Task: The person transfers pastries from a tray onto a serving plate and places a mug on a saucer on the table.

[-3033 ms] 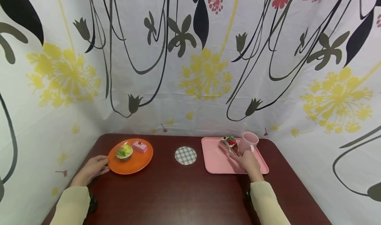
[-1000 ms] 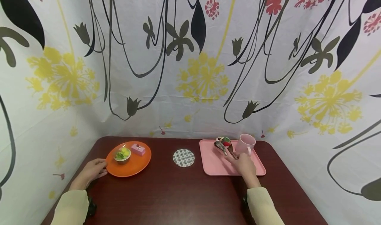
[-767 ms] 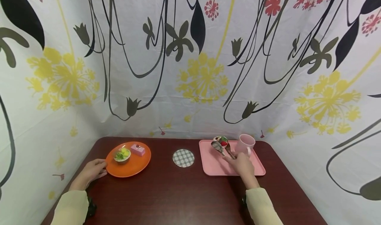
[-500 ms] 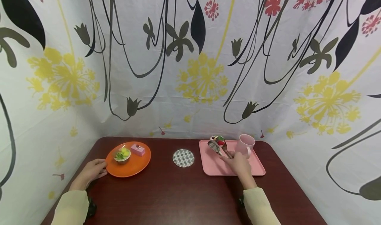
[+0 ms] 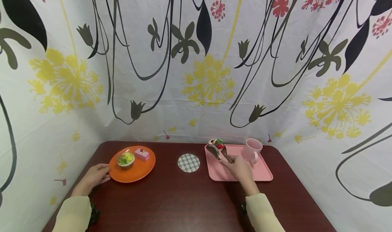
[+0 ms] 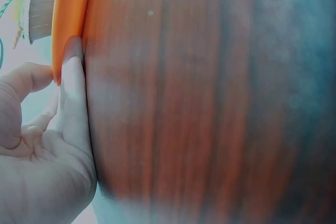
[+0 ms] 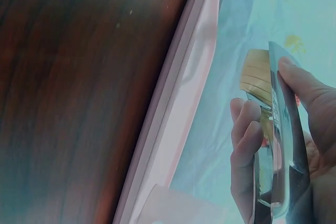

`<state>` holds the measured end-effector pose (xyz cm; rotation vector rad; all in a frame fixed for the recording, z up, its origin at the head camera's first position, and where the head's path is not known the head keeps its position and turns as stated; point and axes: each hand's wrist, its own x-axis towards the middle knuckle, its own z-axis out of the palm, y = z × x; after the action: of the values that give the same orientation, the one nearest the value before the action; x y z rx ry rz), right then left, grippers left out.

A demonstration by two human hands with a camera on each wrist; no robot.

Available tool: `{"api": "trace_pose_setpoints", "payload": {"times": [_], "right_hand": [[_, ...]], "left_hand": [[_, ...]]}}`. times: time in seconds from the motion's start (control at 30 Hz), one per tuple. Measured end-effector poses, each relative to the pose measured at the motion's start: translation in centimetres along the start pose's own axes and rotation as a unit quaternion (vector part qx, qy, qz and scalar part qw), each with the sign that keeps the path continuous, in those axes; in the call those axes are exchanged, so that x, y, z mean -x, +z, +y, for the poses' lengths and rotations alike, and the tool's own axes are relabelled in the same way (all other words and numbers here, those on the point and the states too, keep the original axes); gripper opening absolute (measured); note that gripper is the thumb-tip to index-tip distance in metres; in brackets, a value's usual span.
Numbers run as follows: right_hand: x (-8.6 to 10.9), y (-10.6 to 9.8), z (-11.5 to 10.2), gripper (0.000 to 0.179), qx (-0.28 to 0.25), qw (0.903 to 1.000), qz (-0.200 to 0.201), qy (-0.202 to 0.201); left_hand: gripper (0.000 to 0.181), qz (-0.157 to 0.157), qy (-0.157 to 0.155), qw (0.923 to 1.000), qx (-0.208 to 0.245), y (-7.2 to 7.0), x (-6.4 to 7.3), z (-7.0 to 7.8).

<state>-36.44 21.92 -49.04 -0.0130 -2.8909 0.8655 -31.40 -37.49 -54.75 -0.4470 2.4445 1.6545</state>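
Observation:
My left hand (image 5: pixel 95 178) pinches the rim of the orange plate (image 5: pixel 139 172), the thumb above and a finger beneath, as the left wrist view shows. On that plate sit a small cup of green and yellow food (image 5: pixel 126 159) and a pink cake slice (image 5: pixel 142 154). My right hand (image 5: pixel 240 170) grips metal tongs (image 7: pixel 281 145), thumb on one arm and fingers on the other. Between the tong ends is a small tart (image 5: pixel 218 143) with red and green topping, held above the left end of the pink tray (image 5: pixel 220 174).
A pink mug (image 5: pixel 252 149) stands upright at the tray's right end. Between plate and tray lies a round checked coaster (image 5: pixel 188 163). The dark wooden table (image 5: pixel 171 201) backs onto a flower-patterned curtain (image 5: pixel 153 99).
My right hand has carried the tart in the tongs leftward, from near the mug to the tray's left end. The left hand keeps its hold on the plate.

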Motion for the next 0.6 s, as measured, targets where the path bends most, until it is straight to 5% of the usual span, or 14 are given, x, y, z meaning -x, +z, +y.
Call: {"api": "trace_pose_setpoints", "payload": {"times": [0.6], "right_hand": [[0.6,1.8,-2.5,0.046,-0.028,0.9993,0.0,-0.025]], "left_hand": [[0.062,0.001,0.003,1.0,0.0,0.0,0.1,-0.1]]}}
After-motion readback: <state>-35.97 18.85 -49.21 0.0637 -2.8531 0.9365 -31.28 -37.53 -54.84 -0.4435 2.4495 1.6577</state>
